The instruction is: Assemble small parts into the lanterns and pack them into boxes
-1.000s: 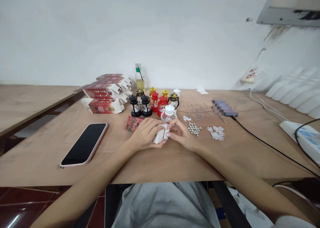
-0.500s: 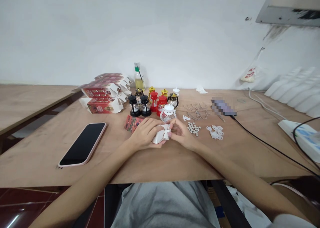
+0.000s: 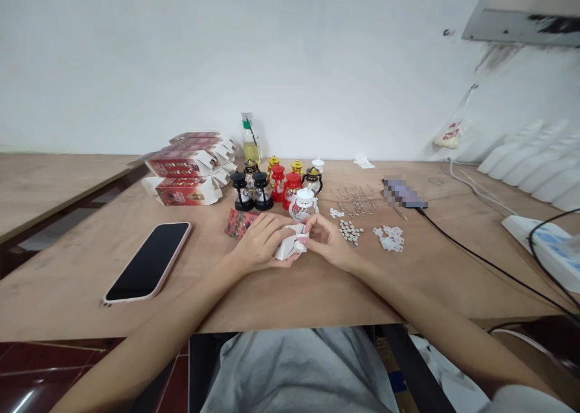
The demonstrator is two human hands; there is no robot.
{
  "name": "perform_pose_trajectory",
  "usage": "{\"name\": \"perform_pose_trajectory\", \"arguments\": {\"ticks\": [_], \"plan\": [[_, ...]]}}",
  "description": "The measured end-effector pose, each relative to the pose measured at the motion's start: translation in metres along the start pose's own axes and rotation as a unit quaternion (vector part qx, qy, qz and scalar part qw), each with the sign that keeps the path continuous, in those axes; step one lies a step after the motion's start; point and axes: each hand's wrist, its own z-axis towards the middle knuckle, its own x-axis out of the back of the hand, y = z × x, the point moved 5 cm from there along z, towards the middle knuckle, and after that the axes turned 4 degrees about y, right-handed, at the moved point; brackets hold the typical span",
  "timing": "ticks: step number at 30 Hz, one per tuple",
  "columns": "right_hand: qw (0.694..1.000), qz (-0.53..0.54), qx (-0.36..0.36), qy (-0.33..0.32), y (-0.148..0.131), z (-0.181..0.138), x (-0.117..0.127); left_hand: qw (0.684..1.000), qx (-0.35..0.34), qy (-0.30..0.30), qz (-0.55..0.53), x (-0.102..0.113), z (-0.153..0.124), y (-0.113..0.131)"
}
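Observation:
Above the front middle of the table, my left hand (image 3: 261, 240) is wrapped round a small cardboard box (image 3: 286, 245) whose white end flaps face right. Closed at that end, my right hand (image 3: 330, 242) pinches the white flaps with thumb and fingers. A red printed panel (image 3: 239, 222) shows behind my left hand; whether it belongs to this box I cannot tell. Just beyond the hands stands a white mini lantern (image 3: 304, 204), with red lanterns (image 3: 292, 189), black lanterns (image 3: 261, 190) and several gold-topped ones (image 3: 312, 181) around it.
Red printed boxes (image 3: 185, 190) with open flaps are stacked at left, near a phone (image 3: 149, 262). To the right lie wire handles (image 3: 356, 200), button cells (image 3: 350, 232), white plastic pieces (image 3: 389, 239) and a cabled phone (image 3: 403, 193). A bottle (image 3: 251, 144) stands behind.
My right fingers have shifted slightly at the box's white end flaps, which look pressed a little further inward. My left hand keeps its hold; the view has moved slightly.

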Motion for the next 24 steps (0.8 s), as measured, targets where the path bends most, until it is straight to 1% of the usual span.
{"name": "perform_pose_trajectory", "arguments": {"ticks": [5,10,15,21,24], "plan": [[1.000,0.003,0.007,0.000,0.0011,-0.0003,0.0008,1.000,-0.006,0.002,0.001,0.0000,-0.0012,-0.0005],[1.000,-0.002,-0.001,0.008,0.0014,-0.0011,0.0009,1.000,0.003,-0.009,0.002,-0.0017,-0.0032,-0.0015],[1.000,-0.018,-0.002,0.022,0.0011,-0.0020,0.0012,1.000,-0.003,0.008,-0.005,0.0000,-0.0015,0.0005],[0.999,-0.043,-0.001,0.031,0.0043,-0.0020,0.0024,1.000,0.008,-0.024,0.001,-0.0036,-0.0038,-0.0009],[0.999,-0.038,0.001,0.025,0.0046,-0.0010,0.0028,1.000,0.014,-0.025,-0.001,-0.0037,-0.0049,-0.0024]]}}
